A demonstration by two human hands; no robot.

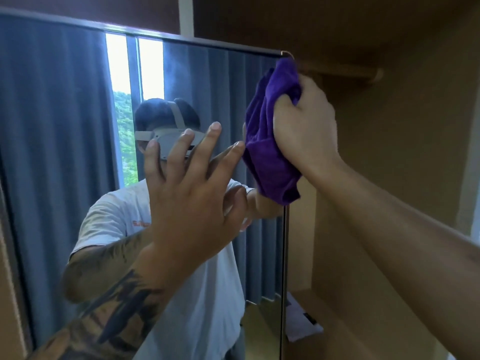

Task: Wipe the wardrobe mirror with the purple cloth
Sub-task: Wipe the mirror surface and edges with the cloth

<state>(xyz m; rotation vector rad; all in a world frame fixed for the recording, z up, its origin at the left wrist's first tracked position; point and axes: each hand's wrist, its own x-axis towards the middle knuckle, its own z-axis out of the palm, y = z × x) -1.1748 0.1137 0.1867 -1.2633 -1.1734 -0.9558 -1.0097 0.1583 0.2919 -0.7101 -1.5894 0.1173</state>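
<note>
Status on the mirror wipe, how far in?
Done: cannot tell; the frame-edged wardrobe mirror shows no plain wiped or unwiped patches. In hand: the right hand grips the bunched purple cloth at the mirror's upper right edge, near the top corner. The left hand, fingers spread, is up at the glass. Left: likely most of the pane leftward and below.

Blue-grey curtains (52,126) and a bright window strip (118,74) with green foliage were seen reflected. White papers (298,323) were seen lying on the wooden wardrobe shelf (345,315).
</note>
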